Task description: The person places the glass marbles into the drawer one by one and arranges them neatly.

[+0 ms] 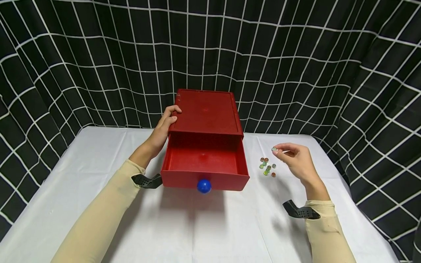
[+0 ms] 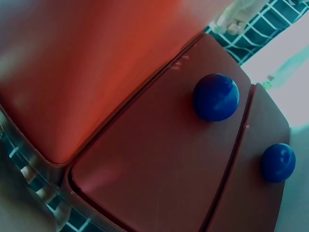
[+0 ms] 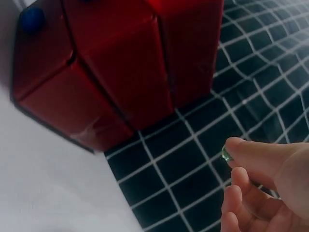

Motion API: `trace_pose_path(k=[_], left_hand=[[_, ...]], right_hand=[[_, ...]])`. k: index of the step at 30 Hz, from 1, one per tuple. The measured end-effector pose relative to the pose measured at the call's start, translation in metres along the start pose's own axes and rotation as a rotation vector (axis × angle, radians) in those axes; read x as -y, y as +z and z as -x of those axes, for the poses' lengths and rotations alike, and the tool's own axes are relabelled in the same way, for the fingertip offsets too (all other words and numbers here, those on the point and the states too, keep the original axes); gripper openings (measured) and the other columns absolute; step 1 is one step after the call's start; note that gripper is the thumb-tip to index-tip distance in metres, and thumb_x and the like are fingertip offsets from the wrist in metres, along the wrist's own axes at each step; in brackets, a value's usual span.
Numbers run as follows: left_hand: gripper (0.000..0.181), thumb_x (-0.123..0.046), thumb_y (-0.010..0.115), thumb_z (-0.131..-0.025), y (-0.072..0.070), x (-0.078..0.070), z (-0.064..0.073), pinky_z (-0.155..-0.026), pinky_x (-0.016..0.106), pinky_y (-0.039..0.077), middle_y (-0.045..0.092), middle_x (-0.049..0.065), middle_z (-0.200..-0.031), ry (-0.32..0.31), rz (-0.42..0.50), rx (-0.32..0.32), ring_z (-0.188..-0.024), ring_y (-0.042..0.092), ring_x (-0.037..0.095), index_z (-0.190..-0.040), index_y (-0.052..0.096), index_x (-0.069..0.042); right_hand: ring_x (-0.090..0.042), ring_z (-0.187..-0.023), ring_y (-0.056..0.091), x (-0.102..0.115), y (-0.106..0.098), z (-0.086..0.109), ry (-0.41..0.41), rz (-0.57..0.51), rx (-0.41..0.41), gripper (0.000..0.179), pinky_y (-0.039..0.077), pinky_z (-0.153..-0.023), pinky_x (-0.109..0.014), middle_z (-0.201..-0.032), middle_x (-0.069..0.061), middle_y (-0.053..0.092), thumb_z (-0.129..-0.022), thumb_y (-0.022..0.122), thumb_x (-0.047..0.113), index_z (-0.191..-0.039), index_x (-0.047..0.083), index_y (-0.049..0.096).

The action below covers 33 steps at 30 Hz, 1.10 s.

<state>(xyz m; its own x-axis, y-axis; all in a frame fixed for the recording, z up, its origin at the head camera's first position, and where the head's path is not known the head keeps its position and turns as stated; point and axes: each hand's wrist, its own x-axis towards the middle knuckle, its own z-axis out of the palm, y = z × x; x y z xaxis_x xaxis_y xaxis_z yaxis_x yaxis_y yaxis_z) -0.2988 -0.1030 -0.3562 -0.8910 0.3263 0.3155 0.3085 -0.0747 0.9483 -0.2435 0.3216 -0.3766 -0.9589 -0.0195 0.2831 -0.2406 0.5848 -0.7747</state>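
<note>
A red drawer cabinet [image 1: 205,111] stands on the table with its top drawer [image 1: 204,179] pulled out; a blue ball knob [image 1: 204,186] sits on the drawer front. My left hand [image 1: 161,129] rests against the cabinet's upper left side, fingertips and thumb at the top edge. Right of the drawer, my right hand [image 1: 295,159] is raised above the table and pinches a small green glass marble [image 3: 226,153] between thumb and index finger. The other fingers are loosely bent. Several green and brownish marbles [image 1: 269,167] lie grouped on the cloth below that hand.
Two lower drawers, each with a blue knob [image 2: 216,97], are closed beneath the pulled-out one. White cloth [image 1: 236,226] covers the table. Black curtains [image 1: 210,47] with a white grid hang behind and at both sides. Black wrist mounts [image 1: 300,211] are on both sleeves.
</note>
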Motion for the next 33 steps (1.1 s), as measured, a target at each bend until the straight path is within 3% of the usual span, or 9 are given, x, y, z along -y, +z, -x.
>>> trace_pose_path(k=[11, 17, 21, 27, 33], left_hand=[[0.024, -0.023, 0.026, -0.102, -0.002, 0.000, 0.002, -0.096, 0.035, 0.035, 0.041, 0.001, -0.127, -0.005, 0.005, -0.013, -0.114, 0.044, 0.018, -0.122, 0.038, -0.030], [0.024, -0.022, 0.027, -0.102, -0.002, 0.002, -0.001, -0.097, 0.035, 0.035, 0.040, 0.000, -0.128, 0.003, 0.011, -0.008, -0.116, 0.043, 0.017, -0.122, 0.038, -0.029], [0.024, -0.023, 0.027, -0.101, -0.002, 0.001, -0.001, -0.097, 0.035, 0.035, 0.040, 0.000, -0.128, 0.002, 0.012, -0.003, -0.116, 0.043, 0.017, -0.122, 0.038, -0.028], [0.024, -0.023, 0.027, -0.102, -0.001, 0.000, 0.000, -0.095, 0.035, 0.036, 0.040, 0.001, -0.129, -0.010, -0.001, -0.003, -0.114, 0.044, 0.018, -0.123, 0.037, -0.028], [0.024, -0.023, 0.027, -0.101, -0.001, 0.000, -0.001, -0.096, 0.035, 0.035, 0.040, 0.000, -0.127, -0.003, 0.003, -0.005, -0.114, 0.044, 0.018, -0.121, 0.038, -0.030]], right_hand=[[0.003, -0.068, 0.058, 0.043, 0.011, 0.011, -0.168, -0.142, 0.013, 0.021, 0.048, -0.065, -0.014, -0.082, 0.020, 0.065, -0.091, 0.071, 0.003, -0.107, -0.010, 0.070], [-0.001, -0.071, 0.064, 0.063, 0.018, 0.021, -0.230, -0.316, 0.066, 0.018, 0.052, -0.068, -0.015, -0.085, 0.010, 0.070, -0.091, 0.069, -0.001, -0.106, -0.010, 0.069], [-0.003, -0.070, 0.063, 0.075, 0.023, 0.029, -0.278, -0.406, 0.111, 0.015, 0.050, -0.056, -0.017, -0.085, 0.005, 0.070, -0.091, 0.066, -0.006, -0.105, -0.004, 0.071], [-0.005, -0.067, 0.059, 0.088, 0.027, 0.040, -0.301, -0.391, 0.123, 0.020, 0.040, -0.044, -0.022, -0.084, 0.008, 0.069, -0.090, 0.064, -0.010, -0.102, 0.002, 0.073], [-0.004, -0.075, 0.059, 0.098, 0.035, 0.045, -0.329, -0.444, 0.179, 0.023, 0.046, -0.062, -0.018, -0.088, 0.008, 0.069, -0.089, 0.063, -0.011, -0.101, 0.005, 0.074]])
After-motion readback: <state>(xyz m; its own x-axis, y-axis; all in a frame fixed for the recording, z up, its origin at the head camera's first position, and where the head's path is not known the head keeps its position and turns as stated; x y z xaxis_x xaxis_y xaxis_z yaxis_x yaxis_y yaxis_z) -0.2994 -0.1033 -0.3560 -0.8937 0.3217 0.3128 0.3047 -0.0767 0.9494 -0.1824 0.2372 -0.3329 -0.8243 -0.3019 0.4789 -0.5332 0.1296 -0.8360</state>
